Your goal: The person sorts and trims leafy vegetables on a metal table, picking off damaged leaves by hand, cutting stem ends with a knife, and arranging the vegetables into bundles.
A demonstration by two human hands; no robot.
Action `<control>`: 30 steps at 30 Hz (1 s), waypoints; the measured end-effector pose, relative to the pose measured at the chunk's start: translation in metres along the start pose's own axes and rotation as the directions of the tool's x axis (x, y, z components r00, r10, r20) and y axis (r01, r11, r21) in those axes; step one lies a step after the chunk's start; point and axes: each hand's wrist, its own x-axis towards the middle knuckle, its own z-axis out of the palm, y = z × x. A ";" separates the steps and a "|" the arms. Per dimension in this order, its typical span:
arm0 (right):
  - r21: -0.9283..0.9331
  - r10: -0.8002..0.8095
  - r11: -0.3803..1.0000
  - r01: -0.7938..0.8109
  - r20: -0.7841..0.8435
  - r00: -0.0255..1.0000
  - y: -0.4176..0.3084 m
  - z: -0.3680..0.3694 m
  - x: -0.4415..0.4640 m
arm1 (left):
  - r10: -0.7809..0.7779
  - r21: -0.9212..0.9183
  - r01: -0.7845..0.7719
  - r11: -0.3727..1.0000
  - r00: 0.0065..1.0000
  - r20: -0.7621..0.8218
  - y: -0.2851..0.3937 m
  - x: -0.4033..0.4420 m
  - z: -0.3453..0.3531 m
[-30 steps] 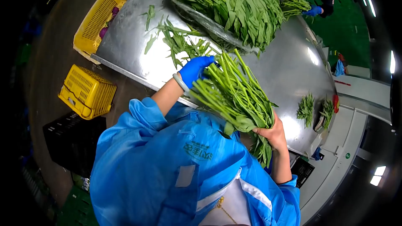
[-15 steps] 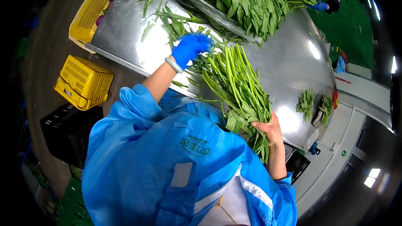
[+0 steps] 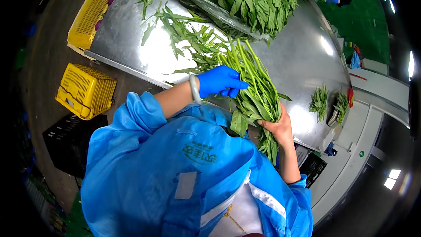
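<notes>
Here, leafy greens (image 3: 263, 2) strew a shiny metal table (image 3: 302, 66) beside yellow crates (image 3: 85, 91).

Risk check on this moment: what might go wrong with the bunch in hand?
Slipping: the right hand grips the bunch toward its leafy end, so the stems may fan out.
Bruising: that grip is on leaves, which a hard squeeze might crush.
Mixing: loose greens lie near the stem ends and could get caught in.
</notes>
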 end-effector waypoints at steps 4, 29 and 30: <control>0.126 0.046 0.991 -0.054 0.067 0.997 0.006 -0.003 0.004 | 0.379 -0.224 -0.421 0.879 0.901 -0.209 -0.014 -0.021 -0.042; 0.350 0.252 0.892 -0.284 0.134 0.958 0.007 0.004 0.014 | 0.413 -0.171 -0.516 0.839 0.809 -0.418 0.000 -0.027 -0.069; 0.353 0.266 0.887 -0.299 0.140 0.954 0.007 0.004 0.014 | 0.471 -0.124 -0.626 0.770 0.689 -0.550 -0.009 -0.016 -0.094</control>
